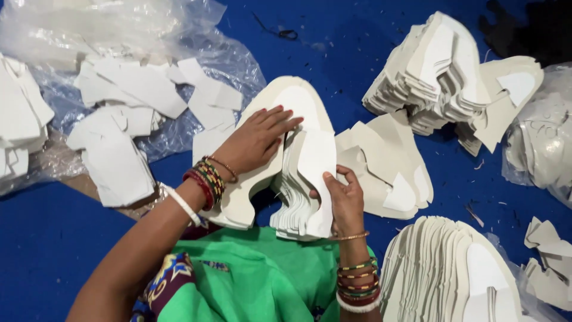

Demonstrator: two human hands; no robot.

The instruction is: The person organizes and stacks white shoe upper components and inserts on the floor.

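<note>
My left hand lies flat, fingers spread, on top of a cream curved cut-out piece that rests on my lap. My right hand grips the edge of a thick stack of the same curved pieces, held upright between the two hands. Bangles circle both wrists. Green cloth covers my lap below the stack.
More stacks of curved pieces sit at the upper right and lower right. Loose flat pieces lie right of my hands. White offcuts lie on clear plastic sheeting at the upper left, all on a blue floor.
</note>
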